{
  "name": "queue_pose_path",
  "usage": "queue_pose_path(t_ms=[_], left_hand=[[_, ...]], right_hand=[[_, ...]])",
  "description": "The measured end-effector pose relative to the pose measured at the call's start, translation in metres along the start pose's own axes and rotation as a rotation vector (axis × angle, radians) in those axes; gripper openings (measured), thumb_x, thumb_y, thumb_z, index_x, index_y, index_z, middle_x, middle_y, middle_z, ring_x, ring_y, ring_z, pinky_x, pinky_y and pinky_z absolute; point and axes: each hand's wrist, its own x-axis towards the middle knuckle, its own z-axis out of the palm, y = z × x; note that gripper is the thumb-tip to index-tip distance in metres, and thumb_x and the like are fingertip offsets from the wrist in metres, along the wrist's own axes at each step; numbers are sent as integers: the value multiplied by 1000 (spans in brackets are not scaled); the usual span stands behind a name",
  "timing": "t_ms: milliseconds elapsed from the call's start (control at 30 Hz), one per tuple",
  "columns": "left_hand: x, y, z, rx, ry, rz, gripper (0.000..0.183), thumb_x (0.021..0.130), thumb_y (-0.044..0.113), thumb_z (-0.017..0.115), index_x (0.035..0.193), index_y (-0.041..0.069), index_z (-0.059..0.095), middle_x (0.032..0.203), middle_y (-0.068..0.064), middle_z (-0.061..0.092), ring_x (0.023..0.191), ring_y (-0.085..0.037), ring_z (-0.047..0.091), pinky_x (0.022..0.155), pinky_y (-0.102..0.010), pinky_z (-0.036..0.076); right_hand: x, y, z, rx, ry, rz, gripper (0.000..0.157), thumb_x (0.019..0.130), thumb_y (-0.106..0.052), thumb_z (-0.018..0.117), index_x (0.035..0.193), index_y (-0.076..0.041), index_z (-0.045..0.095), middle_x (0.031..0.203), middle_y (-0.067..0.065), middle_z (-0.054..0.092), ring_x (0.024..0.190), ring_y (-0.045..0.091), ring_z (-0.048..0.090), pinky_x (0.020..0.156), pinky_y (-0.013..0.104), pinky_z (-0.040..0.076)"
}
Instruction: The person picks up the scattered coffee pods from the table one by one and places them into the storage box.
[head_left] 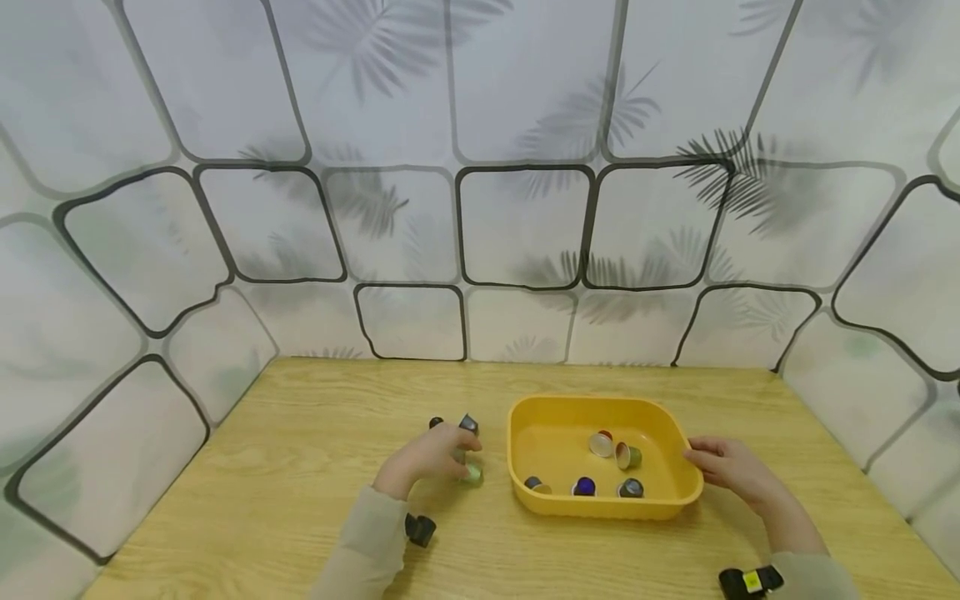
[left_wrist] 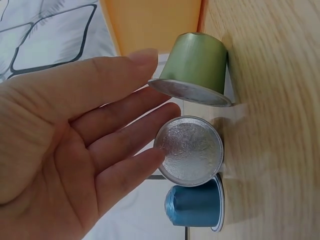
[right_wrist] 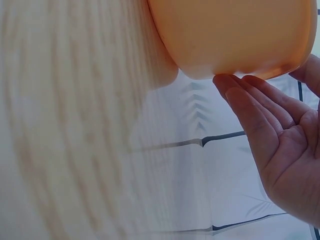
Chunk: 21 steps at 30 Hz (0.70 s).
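Note:
My left hand (head_left: 429, 458) reaches over several coffee capsules on the table, left of the yellow tray. Thumb and fingers are spread loosely; the thumb tip is right by the rim of a green capsule (left_wrist: 195, 65). Past the fingertips, a capsule shows its silver foil lid (left_wrist: 189, 151), beside a blue capsule (left_wrist: 195, 206) lying on its side. My right hand (head_left: 738, 477) holds the right end of the yellow tray (head_left: 600, 507), thumb at the rim and fingers against the outer wall (right_wrist: 240, 40).
Several capsules lie in the tray, among them a blue one (head_left: 584, 487), a green one (head_left: 628, 456) and a grey one (head_left: 631, 488). A dark capsule (head_left: 436, 422) and a grey capsule (head_left: 468, 424) lie beyond my left hand. Patterned curtains (head_left: 517, 325) enclose the wooden table (head_left: 300, 467).

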Motion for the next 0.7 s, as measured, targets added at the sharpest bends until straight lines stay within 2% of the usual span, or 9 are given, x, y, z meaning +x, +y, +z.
queue_pose_path(t_ms=[333,533,700], left_hand=[[2,-4,3,18,-16,7,31,75,3,69,105,1,62,102,-7,61,92,-19,56,78,-29,46],[3,-4,3,51,-30,35,28,74,3,69,101,3,64,95,-4,62,81,-12,55,71,-24,46],[3,-4,4,47,-47,19,28,72,1,70,100,2,65,94,-4,62,79,-10,55,70,-24,46]], right_hand=[[0,0,0,7,7,-17,55,92,-21,47,122,23,33,119,34,44,101,31,53,79,34,48],[0,0,0,10,6,-22,55,92,-21,47,122,23,33,119,34,44,101,31,53,79,34,48],[0,0,0,1,5,-16,55,92,-21,47,122,23,32,119,34,43,102,32,52,79,34,48]])
